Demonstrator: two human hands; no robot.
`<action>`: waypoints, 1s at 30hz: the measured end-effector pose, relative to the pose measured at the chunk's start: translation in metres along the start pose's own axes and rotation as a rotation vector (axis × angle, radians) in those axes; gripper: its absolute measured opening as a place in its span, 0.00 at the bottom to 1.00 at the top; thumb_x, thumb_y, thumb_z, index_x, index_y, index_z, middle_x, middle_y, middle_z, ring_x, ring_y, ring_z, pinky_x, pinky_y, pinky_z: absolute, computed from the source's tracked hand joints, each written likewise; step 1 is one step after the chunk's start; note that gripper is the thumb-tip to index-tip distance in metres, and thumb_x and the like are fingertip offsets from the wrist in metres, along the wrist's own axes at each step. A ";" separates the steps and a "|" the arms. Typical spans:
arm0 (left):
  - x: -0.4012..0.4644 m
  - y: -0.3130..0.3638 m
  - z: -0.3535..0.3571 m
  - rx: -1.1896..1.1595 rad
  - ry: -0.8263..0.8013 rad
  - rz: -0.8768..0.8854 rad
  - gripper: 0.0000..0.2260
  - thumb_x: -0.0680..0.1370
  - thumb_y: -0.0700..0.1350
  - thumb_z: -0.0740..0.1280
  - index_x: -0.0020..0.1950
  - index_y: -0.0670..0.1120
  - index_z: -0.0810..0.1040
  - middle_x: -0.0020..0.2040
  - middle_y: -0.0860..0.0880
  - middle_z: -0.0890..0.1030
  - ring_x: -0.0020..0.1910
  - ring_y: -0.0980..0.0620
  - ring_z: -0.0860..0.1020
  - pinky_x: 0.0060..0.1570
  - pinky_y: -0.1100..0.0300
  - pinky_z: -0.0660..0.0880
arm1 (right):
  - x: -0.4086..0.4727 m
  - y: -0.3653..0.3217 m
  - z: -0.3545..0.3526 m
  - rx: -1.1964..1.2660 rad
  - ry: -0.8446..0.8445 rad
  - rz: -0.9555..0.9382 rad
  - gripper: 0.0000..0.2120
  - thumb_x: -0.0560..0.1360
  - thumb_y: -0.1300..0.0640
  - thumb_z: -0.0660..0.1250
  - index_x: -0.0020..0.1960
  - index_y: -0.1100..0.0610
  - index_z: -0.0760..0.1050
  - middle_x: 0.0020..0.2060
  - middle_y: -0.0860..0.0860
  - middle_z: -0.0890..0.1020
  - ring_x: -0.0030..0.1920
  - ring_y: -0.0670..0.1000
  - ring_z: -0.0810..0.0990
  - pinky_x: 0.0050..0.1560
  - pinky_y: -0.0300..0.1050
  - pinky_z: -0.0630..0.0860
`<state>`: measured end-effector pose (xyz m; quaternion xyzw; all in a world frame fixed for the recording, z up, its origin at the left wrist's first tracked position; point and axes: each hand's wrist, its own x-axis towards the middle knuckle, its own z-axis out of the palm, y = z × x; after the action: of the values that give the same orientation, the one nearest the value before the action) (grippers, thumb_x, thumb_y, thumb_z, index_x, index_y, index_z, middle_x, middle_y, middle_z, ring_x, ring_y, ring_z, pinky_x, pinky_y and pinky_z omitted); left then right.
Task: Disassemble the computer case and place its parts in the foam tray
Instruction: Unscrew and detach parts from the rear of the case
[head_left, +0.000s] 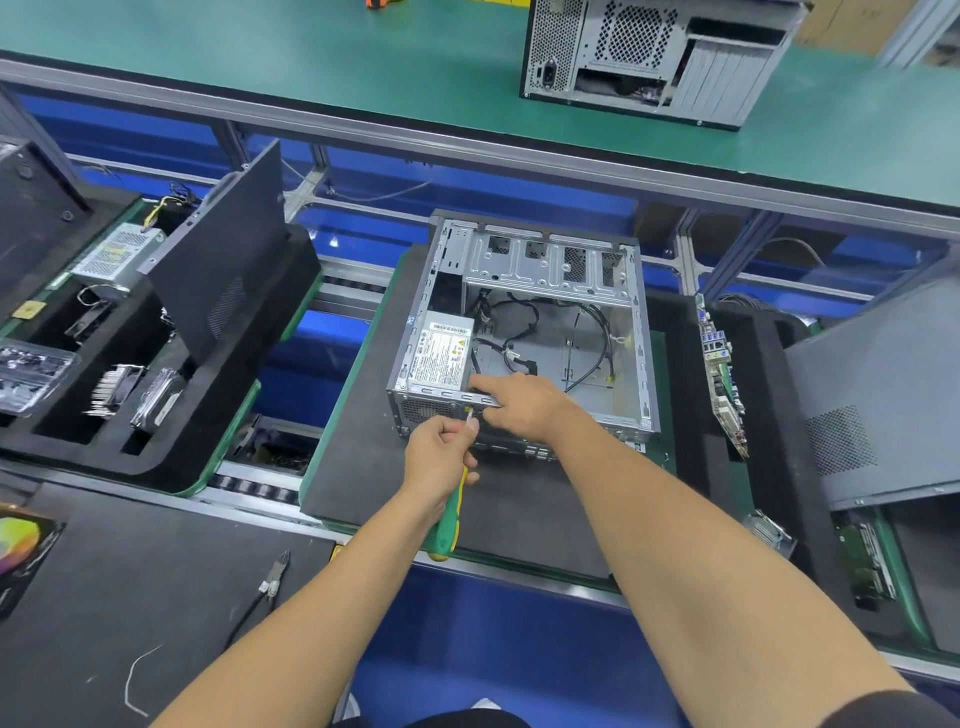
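Head view of a disassembly station. The open case (524, 332) lies on its side on a dark foam pad (374, 467) at the centre of the table, its open side facing up. Inside it, the power supply (441, 353) sits in the near left corner, label up, and loose black cables (545, 332) trail across the bare floor of the case.

The left hand (441, 457) is closed in a fist around a screwdriver (449, 514) with a green and yellow handle; the handle runs back under the wrist, and the tip points at the near wall of the case, just below the power supply. The tip itself is too small to make out. The right hand (519, 402) rests on the near top edge of the case beside the power supply, fingers curled over the metal rail there; whether it pinches anything besides the rail cannot be told.

To the left, a foam tray (156, 452) holds a second power supply (117, 254), a heatsink (117, 389), a hard drive (158, 400) and a leaning black side panel (228, 260). To the right, a motherboard (724, 374) stands on edge in a foam slot, next to a grey side panel (883, 395). Cutters (275, 571) lie on the near left mat. A second case (654, 57) stands on the green table (311, 67) beyond.
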<state>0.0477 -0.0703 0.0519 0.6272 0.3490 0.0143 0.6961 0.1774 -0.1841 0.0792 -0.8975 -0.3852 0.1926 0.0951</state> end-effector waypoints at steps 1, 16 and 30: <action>-0.001 0.001 0.001 0.004 -0.004 -0.004 0.11 0.81 0.48 0.71 0.50 0.39 0.78 0.32 0.45 0.75 0.26 0.55 0.74 0.29 0.58 0.78 | 0.000 0.000 0.000 0.002 0.002 0.001 0.24 0.74 0.48 0.59 0.70 0.36 0.65 0.32 0.44 0.72 0.42 0.54 0.75 0.44 0.52 0.73; -0.001 0.003 -0.009 -0.275 -0.225 -0.260 0.12 0.82 0.50 0.70 0.54 0.42 0.83 0.39 0.50 0.81 0.33 0.55 0.80 0.32 0.57 0.79 | -0.001 0.000 -0.001 0.004 0.027 -0.008 0.23 0.76 0.50 0.61 0.71 0.39 0.67 0.31 0.42 0.69 0.42 0.53 0.74 0.43 0.49 0.69; 0.001 -0.002 0.005 -0.477 -0.282 -0.277 0.08 0.83 0.45 0.67 0.49 0.46 0.69 0.37 0.50 0.72 0.27 0.59 0.68 0.18 0.68 0.60 | -0.003 0.000 -0.002 0.028 0.019 0.037 0.21 0.74 0.49 0.60 0.66 0.37 0.66 0.31 0.42 0.70 0.35 0.42 0.69 0.33 0.44 0.61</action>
<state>0.0503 -0.0746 0.0493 0.3883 0.3178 -0.0864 0.8607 0.1763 -0.1862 0.0817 -0.9048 -0.3650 0.1908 0.1078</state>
